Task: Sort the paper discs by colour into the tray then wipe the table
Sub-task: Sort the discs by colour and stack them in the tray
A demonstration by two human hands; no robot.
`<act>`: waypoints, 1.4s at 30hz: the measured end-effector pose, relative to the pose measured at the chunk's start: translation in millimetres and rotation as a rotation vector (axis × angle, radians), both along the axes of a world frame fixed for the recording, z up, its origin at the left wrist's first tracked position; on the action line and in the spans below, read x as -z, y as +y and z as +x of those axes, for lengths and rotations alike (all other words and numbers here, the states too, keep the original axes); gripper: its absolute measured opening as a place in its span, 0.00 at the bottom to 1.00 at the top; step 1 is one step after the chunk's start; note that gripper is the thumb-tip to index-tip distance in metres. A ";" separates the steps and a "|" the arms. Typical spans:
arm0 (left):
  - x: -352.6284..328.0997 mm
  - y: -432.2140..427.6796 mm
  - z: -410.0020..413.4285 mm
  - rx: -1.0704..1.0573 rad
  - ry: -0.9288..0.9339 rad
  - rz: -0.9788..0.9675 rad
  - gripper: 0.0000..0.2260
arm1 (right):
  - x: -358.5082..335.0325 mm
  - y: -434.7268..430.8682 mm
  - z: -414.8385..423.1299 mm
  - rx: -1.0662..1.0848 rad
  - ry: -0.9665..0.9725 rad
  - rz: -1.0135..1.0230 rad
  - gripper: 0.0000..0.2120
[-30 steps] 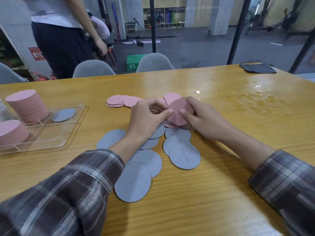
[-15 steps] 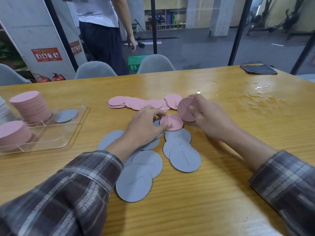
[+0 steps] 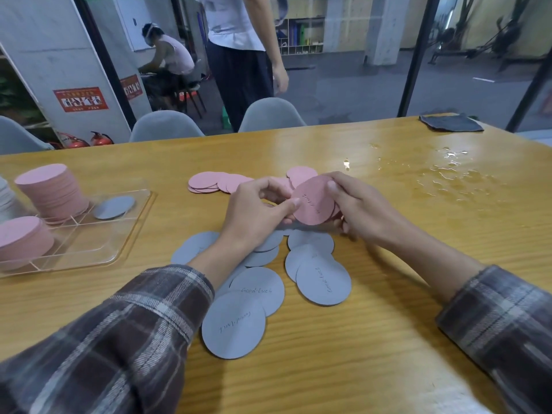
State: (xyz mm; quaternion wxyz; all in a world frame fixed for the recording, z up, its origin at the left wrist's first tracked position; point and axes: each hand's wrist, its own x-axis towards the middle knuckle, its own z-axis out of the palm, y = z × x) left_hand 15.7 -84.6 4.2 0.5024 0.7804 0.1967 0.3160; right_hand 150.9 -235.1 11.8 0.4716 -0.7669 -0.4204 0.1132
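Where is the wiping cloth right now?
In the head view, the dark cloth lies on the table at its far right corner, just beyond the water spill.

Grey shell chairs (image 3: 270, 115) stand along the wooden tabletop's (image 3: 358, 369) far edge; beyond black-framed glass there's a concrete pillar (image 3: 385, 25), cubby shelves (image 3: 301, 34), grey floor (image 3: 358, 91) and red fire extinguishers (image 3: 100, 138)

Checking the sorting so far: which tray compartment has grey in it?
The far right compartment of the tray: a grey disc lies flat there, whereas the pink stacks stand in compartments to its left.
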 end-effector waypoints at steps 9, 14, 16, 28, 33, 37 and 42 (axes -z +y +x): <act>0.0 5.2 7.0 -0.032 -0.015 0.063 0.06 | 1.9 1.6 -0.5 -0.050 -0.155 -0.097 0.12; 10.3 44.9 2.2 -0.133 0.132 0.565 0.04 | 4.8 0.9 6.3 0.023 -0.183 -0.094 0.13; 16.5 60.5 3.6 -0.134 0.266 0.636 0.11 | 5.3 1.2 7.9 0.036 -0.191 -0.093 0.13; 14.5 69.5 -2.0 0.000 0.421 0.668 0.11 | 10.0 10.9 8.4 0.033 -0.244 -0.068 0.15; 8.9 54.2 -14.9 -0.002 0.404 0.681 0.09 | 10.1 14.3 6.1 0.072 -0.211 -0.059 0.15; 6.5 42.3 -20.7 -0.057 0.410 0.771 0.13 | 6.7 22.6 3.2 0.113 -0.166 -0.040 0.16; 7.7 42.3 -19.8 0.003 0.336 0.592 0.15 | 4.1 28.4 -7.9 0.093 -0.210 -0.040 0.17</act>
